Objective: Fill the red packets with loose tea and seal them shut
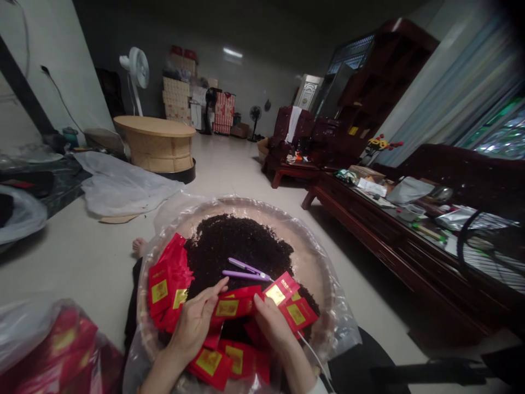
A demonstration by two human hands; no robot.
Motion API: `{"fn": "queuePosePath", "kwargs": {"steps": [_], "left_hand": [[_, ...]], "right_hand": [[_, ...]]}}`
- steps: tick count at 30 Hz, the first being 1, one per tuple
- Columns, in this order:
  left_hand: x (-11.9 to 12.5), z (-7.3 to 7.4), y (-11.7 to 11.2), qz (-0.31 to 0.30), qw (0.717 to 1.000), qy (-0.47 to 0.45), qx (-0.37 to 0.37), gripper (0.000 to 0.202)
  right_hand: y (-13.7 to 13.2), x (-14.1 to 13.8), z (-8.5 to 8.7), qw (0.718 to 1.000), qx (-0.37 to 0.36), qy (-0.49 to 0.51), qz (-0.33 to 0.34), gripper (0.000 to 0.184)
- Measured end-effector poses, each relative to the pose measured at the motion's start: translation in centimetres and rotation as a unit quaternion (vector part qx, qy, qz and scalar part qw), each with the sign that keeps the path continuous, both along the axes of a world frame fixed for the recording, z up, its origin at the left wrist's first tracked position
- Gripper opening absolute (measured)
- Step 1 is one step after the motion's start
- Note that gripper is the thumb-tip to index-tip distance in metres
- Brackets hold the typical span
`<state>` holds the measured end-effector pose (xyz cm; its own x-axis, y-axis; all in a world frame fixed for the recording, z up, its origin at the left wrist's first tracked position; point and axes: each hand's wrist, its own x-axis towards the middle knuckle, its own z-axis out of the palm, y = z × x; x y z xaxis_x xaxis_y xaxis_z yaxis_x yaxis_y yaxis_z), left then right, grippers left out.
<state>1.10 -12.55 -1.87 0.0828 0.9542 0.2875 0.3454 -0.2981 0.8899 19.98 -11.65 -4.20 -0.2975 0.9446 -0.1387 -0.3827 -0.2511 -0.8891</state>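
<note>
A red packet [228, 307] with a gold label is held up over the round woven tray [322, 262]. My right hand [275, 324] grips its right end, thumb on the front. My left hand [197, 316] is at its left end, with fingers stretched out and close together; whether they touch it is unclear. Just beyond lies a purple mini flat iron [248, 273], its jaws apart, on dark loose leaf like tea [233, 241]. Beside my right hand are more red packets [297, 313]. Others lie in a left pile [168, 284] and below my hands [211, 365].
Clear plastic sheeting [344, 323] lines the tray. A bag of red packets [61, 345] stands at lower left. A white cord [315, 358] runs beside my right forearm. To the right are a long dark wooden table [369, 219] and a black fan [492, 246].
</note>
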Motion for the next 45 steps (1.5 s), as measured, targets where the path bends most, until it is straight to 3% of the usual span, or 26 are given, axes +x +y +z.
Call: {"fn": "queuePosePath", "kwargs": {"steps": [4,9,14,19,24,30,35,38,42,45], "left_hand": [[0.4,0.8,-0.2,-0.020,0.997,0.034,0.068,0.037],[1.1,0.9,-0.6,-0.059,0.991,0.077,0.089,0.032],[0.9,0.5,-0.5,-0.049,0.978,0.125,0.162,0.030],[0.4,0.2,-0.1,-0.003,0.982,0.088,0.169,0.037],[-0.1,0.3,-0.1,-0.007,0.973,0.055,0.223,0.032],[0.2,1.1,-0.5,-0.015,0.975,0.102,0.198,0.027],[0.3,0.6,-0.2,0.045,0.972,0.093,0.211,0.029],[0.4,0.4,0.0,0.073,0.971,0.061,0.218,0.017],[0.5,0.9,0.0,0.050,0.975,0.073,0.206,0.034],[0.5,1.3,-0.1,0.044,0.971,0.087,0.216,0.035]], "right_hand": [[0.0,0.5,-0.2,0.996,-0.005,0.065,-0.056,0.039],[0.1,1.1,-0.9,0.986,-0.096,0.131,-0.032,0.054],[0.6,1.1,-1.0,0.979,-0.106,0.151,-0.082,0.035],[0.8,1.5,-1.1,0.978,-0.082,0.151,-0.120,0.024],[0.1,1.0,-0.3,0.993,-0.014,0.101,-0.059,0.028],[-0.3,0.1,0.3,0.995,-0.040,0.084,-0.025,0.030],[0.2,0.3,0.0,0.995,-0.028,0.081,-0.044,0.032],[0.0,0.5,-0.5,0.997,0.001,0.070,-0.022,0.039],[-0.6,0.4,-1.0,0.999,0.026,0.016,0.025,0.037],[-0.5,0.3,-1.1,1.000,0.012,-0.002,0.024,0.037]]}}
